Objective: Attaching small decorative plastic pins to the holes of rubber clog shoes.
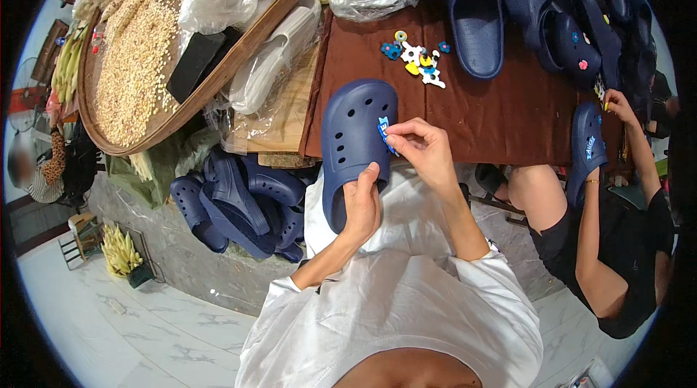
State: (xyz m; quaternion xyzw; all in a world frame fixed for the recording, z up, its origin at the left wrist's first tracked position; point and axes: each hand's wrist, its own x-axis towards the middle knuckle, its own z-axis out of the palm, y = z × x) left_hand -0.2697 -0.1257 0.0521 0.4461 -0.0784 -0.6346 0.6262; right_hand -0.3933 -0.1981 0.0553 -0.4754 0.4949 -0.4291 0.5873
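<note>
My left hand [362,206] grips a navy foam clog [353,130] from its heel opening, most of the fingers hidden inside it. The clog's toe points away from me, and its upper has several round holes. With thumb and index finger, my right hand [425,148] pinches a small blue shoe charm [383,134] with white lettering against the clog's right side. Whether the charm's stud sits in a hole I cannot tell. Beyond the clog, several loose charms [421,61], coloured white, blue and yellow, lie on the brown cloth [465,116].
Several navy clogs [477,29] crowd the table's far right. A wooden tray [239,43] of pale kernels stands at left, beside a wrapped grey slipper [279,61]. More navy clogs [243,199] are heaped below it. At right, another person [602,243] holds a charm-decorated clog [587,145].
</note>
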